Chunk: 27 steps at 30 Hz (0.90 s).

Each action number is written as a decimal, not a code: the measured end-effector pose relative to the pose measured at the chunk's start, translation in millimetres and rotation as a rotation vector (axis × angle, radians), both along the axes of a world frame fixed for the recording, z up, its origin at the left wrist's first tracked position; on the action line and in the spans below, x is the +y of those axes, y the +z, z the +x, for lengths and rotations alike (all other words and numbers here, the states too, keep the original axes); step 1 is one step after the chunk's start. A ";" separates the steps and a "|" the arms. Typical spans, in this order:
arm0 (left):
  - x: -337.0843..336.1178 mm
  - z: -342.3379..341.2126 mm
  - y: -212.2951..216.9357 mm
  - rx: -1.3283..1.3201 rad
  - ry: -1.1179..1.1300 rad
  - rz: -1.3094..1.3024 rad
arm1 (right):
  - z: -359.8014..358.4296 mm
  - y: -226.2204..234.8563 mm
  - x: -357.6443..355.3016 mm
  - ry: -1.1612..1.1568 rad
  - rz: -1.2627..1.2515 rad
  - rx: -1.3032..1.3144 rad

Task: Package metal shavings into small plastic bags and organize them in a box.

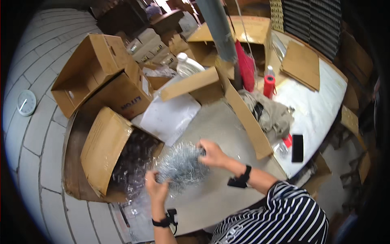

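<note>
A heaped pile of thin, shiny silvery wire pieces point(183, 164) lies on the grey tabletop between my hands. My left hand point(156, 189) is at the pile's near left side, its fingers curled in against the pieces. At the far right side, my right hand point(212, 153) has its fingers closed on the pile's edge. Exactly how many pieces each hand grips is hidden. To the left of the pile, an open carton holds many small clear plastic pieces point(130, 168).
Open cardboard boxes point(87, 75) stand at the back left. A cardboard strip point(248, 118) borders the work surface point(227, 199) on the right. Beyond it are a beige cloth point(270, 116), a red cylinder point(269, 86) and a black phone-like slab point(297, 148). A grey post point(217, 30) rises behind.
</note>
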State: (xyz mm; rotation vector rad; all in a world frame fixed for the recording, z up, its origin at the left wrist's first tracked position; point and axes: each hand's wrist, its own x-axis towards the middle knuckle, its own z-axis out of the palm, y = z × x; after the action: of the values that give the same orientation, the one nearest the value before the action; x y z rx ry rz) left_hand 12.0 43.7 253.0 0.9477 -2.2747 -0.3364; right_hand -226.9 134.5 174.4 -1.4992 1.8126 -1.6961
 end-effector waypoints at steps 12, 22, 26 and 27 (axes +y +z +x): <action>-29.9 -6.3 -5.7 0.020 0.073 0.088 | -10.8 19.2 -17.0 0.117 0.135 -0.214; -16.1 -24.9 -17.4 0.125 0.090 0.340 | -22.7 10.1 -17.3 0.110 0.089 -0.196; -14.4 -34.1 -17.4 0.006 0.051 0.279 | -25.3 10.1 -18.9 -0.142 0.347 0.038; -13.0 -32.7 -16.0 0.006 0.054 0.278 | -27.7 6.2 -16.3 -0.139 0.346 0.038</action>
State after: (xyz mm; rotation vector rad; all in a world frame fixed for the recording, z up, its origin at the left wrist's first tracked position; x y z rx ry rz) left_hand -20.7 30.7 237.0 1.1417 -2.2288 -0.6431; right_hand -254.6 118.2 180.6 -1.2939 2.1412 -1.3247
